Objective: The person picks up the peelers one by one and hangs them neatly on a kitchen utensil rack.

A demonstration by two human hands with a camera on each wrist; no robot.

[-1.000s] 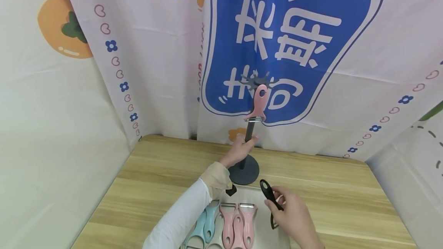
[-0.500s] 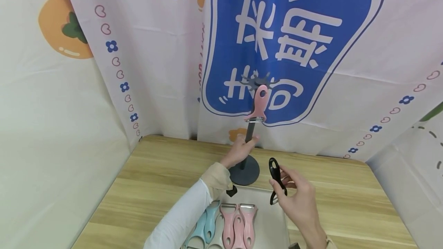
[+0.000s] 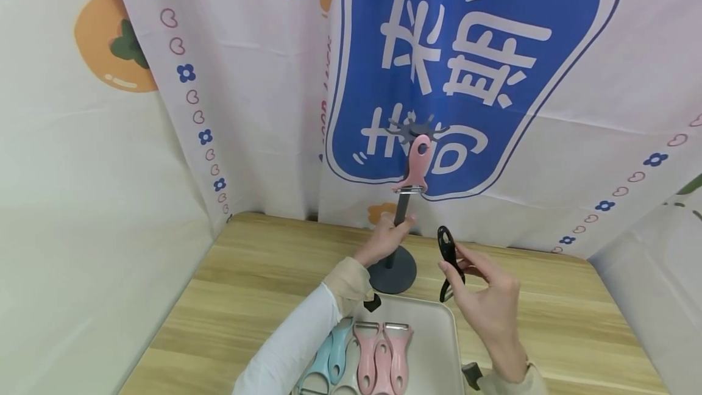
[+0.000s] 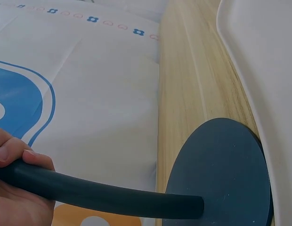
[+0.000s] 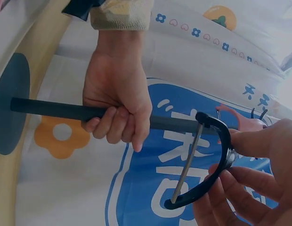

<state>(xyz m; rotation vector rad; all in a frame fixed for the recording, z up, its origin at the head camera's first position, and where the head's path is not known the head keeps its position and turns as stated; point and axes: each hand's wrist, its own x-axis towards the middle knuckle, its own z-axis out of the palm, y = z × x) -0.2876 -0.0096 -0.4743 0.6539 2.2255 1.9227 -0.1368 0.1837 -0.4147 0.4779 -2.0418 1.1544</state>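
- Basically, left hand [image 3: 386, 239] has its fingers wrapped round the pole [image 3: 403, 207] of the dark stand; good, it should hold firm so the round base [image 3: 393, 279] sits flat and doesn't twist.
- Right hand [image 3: 490, 297] pinches the black peeler [image 3: 448, 253] between thumb and fingers, in the air beside the pole, lower than the hooks [image 3: 410, 132].
- Handle end points up, its hole uncovered; best to leave fingertips off that end.
- Blade [image 5: 186, 165] faces away from the pinching fingers, which sit behind the frame; sensible to hold it so, and well away from the left hand.
- Light pinch probably suits: the slim handle could swivel if squeezed off-centre.
- Pink peeler [image 3: 419, 163] hangs at the front of the hooks; best approached from one side, since a knock might set it swinging.
- Pink peelers [image 3: 400, 352] and blue peelers [image 3: 338, 352] lie in the tray [image 3: 433, 352]; sleeves should clear its rim.
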